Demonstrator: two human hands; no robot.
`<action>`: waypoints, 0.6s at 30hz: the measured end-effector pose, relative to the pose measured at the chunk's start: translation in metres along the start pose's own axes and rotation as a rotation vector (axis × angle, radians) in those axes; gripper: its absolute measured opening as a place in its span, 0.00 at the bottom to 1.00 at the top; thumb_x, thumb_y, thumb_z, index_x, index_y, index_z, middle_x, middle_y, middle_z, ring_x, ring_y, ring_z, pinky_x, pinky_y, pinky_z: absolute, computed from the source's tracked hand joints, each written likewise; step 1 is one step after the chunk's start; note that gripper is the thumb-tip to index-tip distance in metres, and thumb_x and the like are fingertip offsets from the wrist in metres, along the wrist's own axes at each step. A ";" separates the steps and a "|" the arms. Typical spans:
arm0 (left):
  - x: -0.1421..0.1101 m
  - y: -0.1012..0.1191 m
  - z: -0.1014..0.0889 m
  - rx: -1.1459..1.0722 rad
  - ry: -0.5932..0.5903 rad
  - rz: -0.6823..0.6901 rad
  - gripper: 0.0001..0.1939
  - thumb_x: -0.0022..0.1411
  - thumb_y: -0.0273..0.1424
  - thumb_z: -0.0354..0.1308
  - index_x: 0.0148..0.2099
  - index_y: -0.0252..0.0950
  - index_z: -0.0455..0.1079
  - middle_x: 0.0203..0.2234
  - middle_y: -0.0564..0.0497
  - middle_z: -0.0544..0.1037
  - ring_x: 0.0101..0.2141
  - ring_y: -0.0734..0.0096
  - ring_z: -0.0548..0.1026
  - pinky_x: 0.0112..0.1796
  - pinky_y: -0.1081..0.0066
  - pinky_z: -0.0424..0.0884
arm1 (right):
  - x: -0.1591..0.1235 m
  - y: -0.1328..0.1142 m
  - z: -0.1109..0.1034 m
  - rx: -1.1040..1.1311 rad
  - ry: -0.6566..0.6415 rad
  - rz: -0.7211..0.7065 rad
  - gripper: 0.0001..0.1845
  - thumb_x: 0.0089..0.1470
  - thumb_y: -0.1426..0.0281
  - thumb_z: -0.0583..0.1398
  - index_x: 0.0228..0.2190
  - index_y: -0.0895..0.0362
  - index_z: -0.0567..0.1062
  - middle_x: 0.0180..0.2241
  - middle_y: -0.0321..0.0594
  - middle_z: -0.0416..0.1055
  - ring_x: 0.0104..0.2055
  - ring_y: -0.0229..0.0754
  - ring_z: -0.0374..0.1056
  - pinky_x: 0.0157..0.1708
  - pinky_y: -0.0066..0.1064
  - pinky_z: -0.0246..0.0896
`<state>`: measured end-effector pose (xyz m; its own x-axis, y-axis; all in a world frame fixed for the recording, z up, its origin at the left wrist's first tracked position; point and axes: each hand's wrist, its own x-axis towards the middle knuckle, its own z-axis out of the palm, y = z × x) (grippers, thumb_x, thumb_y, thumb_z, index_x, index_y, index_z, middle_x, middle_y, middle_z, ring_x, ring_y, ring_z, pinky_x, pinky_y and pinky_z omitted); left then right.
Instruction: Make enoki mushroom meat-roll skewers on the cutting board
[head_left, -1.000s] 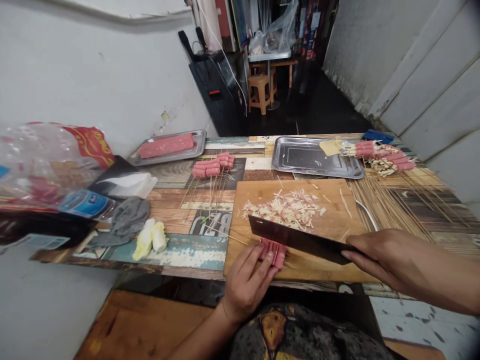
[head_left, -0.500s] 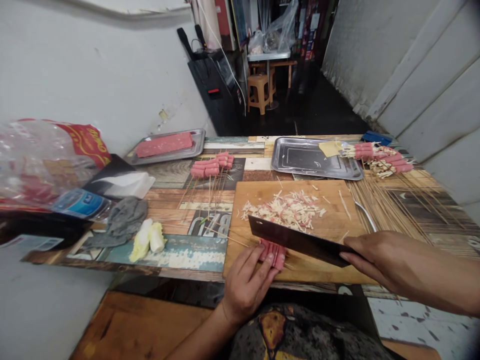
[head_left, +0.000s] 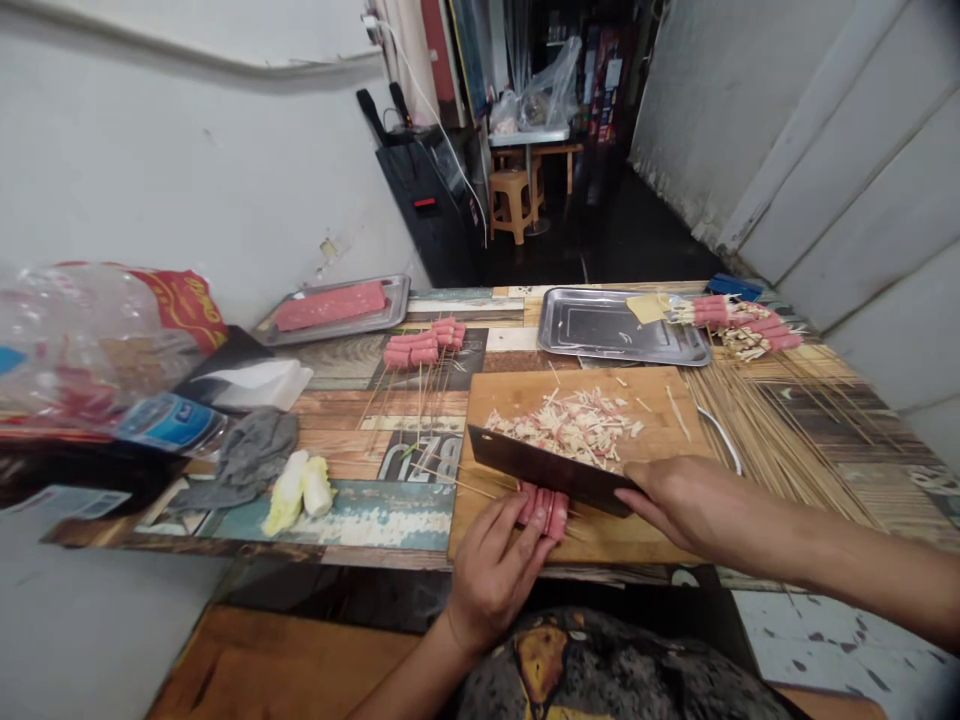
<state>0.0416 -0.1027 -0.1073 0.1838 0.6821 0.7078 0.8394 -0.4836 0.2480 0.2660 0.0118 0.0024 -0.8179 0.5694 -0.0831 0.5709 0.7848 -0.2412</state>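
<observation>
Left hand [head_left: 491, 570]: fingers closed down on the pink rolls [head_left: 546, 510], which lie at the near edge of the board [head_left: 645, 545], skewers [head_left: 465, 484] projecting to the left. Right hand [head_left: 675, 500]: clamped on the near right end of the cleaver [head_left: 547, 470], its dark blade slanting across the board just beyond the rolls; whether blade and rolls touch cannot be told. On the board, beyond the cleaver: one heap of shreds [head_left: 574, 425], pale and pink. Left of the board: skewered rolls [head_left: 420, 345], pink, sticks toward the near side; cabbage [head_left: 316, 488], two pale yellow pieces; grey cloth [head_left: 257, 447], crumpled, beside the cabbage. Farther left: bottle [head_left: 169, 422], blue label, lying on its side. Far left: tray [head_left: 397, 300] bearing a pink slab [head_left: 331, 306]. Far right: second tray [head_left: 592, 328], a yellow piece [head_left: 646, 308] at its right side, filled rolls [head_left: 757, 325] adjoining, loose sticks [head_left: 772, 430] nearer.
</observation>
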 end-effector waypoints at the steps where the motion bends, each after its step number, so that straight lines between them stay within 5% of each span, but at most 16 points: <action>1: 0.000 0.000 -0.001 -0.002 -0.011 0.000 0.19 0.61 0.24 0.62 0.54 0.34 0.70 0.47 0.38 0.77 0.49 0.59 0.75 0.47 0.59 0.76 | -0.004 0.000 0.001 0.037 0.070 0.012 0.17 0.65 0.68 0.48 0.29 0.58 0.71 0.24 0.42 0.74 0.24 0.41 0.71 0.24 0.29 0.55; 6: -0.002 -0.013 -0.018 -0.047 -0.106 0.040 0.24 0.63 0.22 0.56 0.61 0.34 0.63 0.53 0.37 0.73 0.54 0.60 0.72 0.52 0.60 0.73 | -0.045 0.010 -0.001 0.125 0.411 0.160 0.20 0.67 0.61 0.47 0.28 0.56 0.69 0.21 0.37 0.70 0.21 0.39 0.68 0.23 0.28 0.55; 13: 0.022 -0.057 -0.046 0.089 -0.430 0.078 0.23 0.65 0.26 0.53 0.61 0.36 0.62 0.49 0.43 0.77 0.52 0.62 0.72 0.56 0.54 0.65 | -0.082 0.031 0.024 0.089 0.444 0.378 0.24 0.66 0.56 0.47 0.24 0.54 0.67 0.18 0.38 0.70 0.20 0.42 0.69 0.22 0.30 0.54; 18: 0.053 -0.050 -0.042 0.208 -0.641 0.147 0.25 0.59 0.21 0.55 0.59 0.37 0.64 0.36 0.48 0.77 0.37 0.65 0.75 0.42 0.65 0.72 | -0.084 0.037 0.041 0.097 0.529 0.378 0.26 0.65 0.54 0.46 0.24 0.54 0.69 0.18 0.39 0.72 0.20 0.45 0.72 0.21 0.31 0.57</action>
<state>-0.0120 -0.0651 -0.0547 0.5154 0.8384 0.1775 0.8517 -0.5240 0.0022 0.3530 -0.0167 -0.0391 -0.4022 0.8645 0.3016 0.7824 0.4956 -0.3772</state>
